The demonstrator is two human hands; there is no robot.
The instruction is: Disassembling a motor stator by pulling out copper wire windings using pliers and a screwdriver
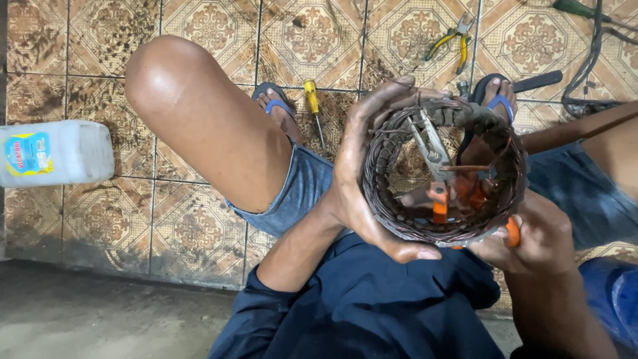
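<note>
Left hand [362, 179] grips my copper coil ring [444, 171] by its left side. Right hand [531, 242], just below, holds orange pliers [435, 169] poking up inside it.

I see a patterned tile floor [199, 226], grimy with dark smears. On it lie a yellow-handled screwdriver [314, 110] between the feet, yellow-handled pliers [450, 41] further out, a white plastic jug [56, 153] on its side at the left, and dark cables [588, 66] at the right.

My left hand [362, 179] curls wide, fingers and thumb spread. My right hand [531, 239] is a tight fist, low down.
</note>
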